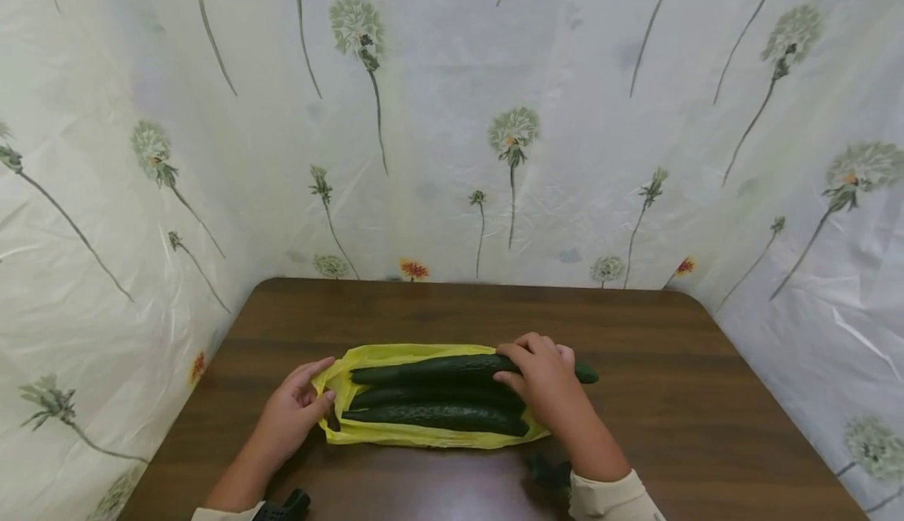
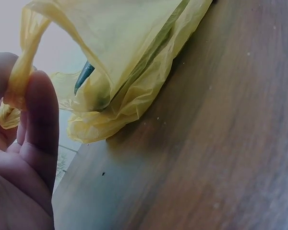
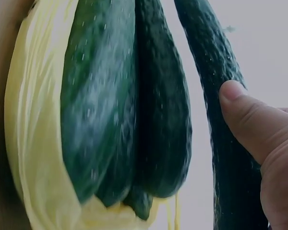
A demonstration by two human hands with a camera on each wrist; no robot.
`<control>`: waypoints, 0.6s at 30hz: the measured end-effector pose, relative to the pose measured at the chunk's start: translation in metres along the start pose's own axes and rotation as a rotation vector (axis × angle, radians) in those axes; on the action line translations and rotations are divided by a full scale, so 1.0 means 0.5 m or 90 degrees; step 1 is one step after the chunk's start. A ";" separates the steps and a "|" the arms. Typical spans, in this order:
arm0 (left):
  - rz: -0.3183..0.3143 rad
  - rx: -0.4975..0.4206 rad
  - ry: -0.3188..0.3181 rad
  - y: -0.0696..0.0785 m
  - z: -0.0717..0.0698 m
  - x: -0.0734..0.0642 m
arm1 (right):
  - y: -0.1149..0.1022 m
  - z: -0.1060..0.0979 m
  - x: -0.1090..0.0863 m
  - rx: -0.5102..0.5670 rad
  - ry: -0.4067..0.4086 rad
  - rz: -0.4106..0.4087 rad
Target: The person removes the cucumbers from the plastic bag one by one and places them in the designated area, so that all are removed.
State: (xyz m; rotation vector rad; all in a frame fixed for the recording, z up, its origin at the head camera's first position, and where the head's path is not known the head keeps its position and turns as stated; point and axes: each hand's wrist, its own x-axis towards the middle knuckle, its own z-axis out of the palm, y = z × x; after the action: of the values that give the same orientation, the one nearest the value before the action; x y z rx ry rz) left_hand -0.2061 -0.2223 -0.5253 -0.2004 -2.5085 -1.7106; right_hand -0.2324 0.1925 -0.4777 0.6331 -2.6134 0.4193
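Note:
A yellow plastic bag (image 1: 395, 435) lies lengthwise on the table with its mouth spread, several dark green cucumbers (image 1: 438, 417) inside it. My left hand (image 1: 289, 411) is at the bag's left end; in the left wrist view its thumb and fingers pinch a twisted strip of the bag (image 2: 19, 81). Along the far side, my right hand (image 1: 540, 380) grips a long cucumber (image 1: 431, 368) near its right end, which sticks out past the bag. In the right wrist view the thumb (image 3: 249, 112) presses on this cucumber (image 3: 209, 43), apart from the others (image 3: 98, 100).
The brown wooden table (image 1: 671, 395) has rounded far corners. Behind it and at both sides hangs a pale sheet (image 1: 438, 129) printed with dandelions. A black strap (image 1: 282, 505) is on the left wrist, and a dark object (image 1: 547, 470) shows beside the right wrist.

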 end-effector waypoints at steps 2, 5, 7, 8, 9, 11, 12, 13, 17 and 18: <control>-0.001 0.000 0.001 -0.001 0.000 -0.002 | 0.008 -0.001 -0.006 0.000 0.003 0.004; -0.008 0.004 0.001 -0.003 0.001 -0.004 | 0.019 -0.004 -0.015 0.004 0.007 0.012; -0.012 0.007 0.001 -0.005 0.001 -0.004 | 0.028 -0.006 -0.021 0.005 0.004 0.017; -0.013 0.008 0.000 -0.006 0.000 -0.004 | 0.032 -0.008 -0.023 0.006 0.002 0.021; -0.012 0.009 0.000 -0.007 0.000 -0.004 | 0.037 -0.009 -0.025 0.006 0.000 0.024; -0.009 0.011 -0.001 -0.006 0.000 -0.003 | 0.045 -0.013 -0.029 0.008 -0.006 0.033; -0.005 0.014 -0.001 -0.006 -0.001 -0.002 | 0.049 -0.014 -0.030 0.009 -0.008 0.037; -0.003 0.016 0.000 -0.006 -0.001 -0.002 | 0.052 -0.016 -0.031 0.009 -0.010 0.042; -0.003 0.021 0.000 -0.004 -0.001 -0.001 | 0.062 -0.022 -0.034 0.011 -0.010 0.048; -0.002 0.021 0.000 -0.004 -0.001 -0.001 | 0.065 -0.023 -0.036 0.009 -0.008 0.048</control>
State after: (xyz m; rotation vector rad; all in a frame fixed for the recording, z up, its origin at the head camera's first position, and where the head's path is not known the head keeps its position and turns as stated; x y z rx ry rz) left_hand -0.2061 -0.2235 -0.5271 -0.1949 -2.5357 -1.6695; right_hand -0.2300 0.2309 -0.4819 0.5442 -2.6556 0.4582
